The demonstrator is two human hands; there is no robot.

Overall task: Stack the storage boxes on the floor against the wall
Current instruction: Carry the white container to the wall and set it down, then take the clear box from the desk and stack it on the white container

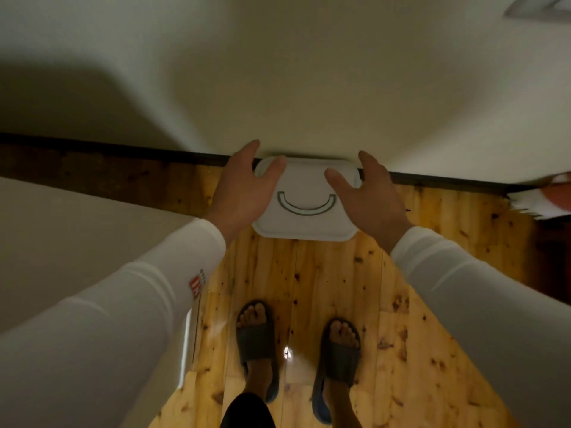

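- Here I see the box, white with a curved handle on its lid, sitting against the wall above the wood floor.
- My left hand flanks its left edge, fingers spread and loose, thumb over the lid.
- My right hand flanks the right edge, likewise spread.
- I cannot tell whether either palm touches the box.
- Both feet in slippers stand below.

The person wears long, close-fitting white sleeves, the left one marked with a small orange-red logo near the forearm, and dark slide sandals on bare feet.
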